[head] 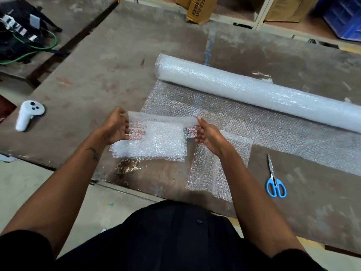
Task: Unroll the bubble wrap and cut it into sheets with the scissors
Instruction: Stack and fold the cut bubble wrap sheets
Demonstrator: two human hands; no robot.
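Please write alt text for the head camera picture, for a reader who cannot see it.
A person's left hand and right hand hold a cut bubble wrap sheet above a worn table. Behind lies the partly unrolled bubble wrap roll; blue-handled scissors lie at the right, a white controller at the left.

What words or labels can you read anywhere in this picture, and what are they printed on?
"ASER PAY" and "TO MAX", partly cut off, printed sideways on the brown cardboard box behind the table.
White lettering on the black bag at far left: too distorted to read.
Scissors, bubble wrap roll and white controller: no readable text.
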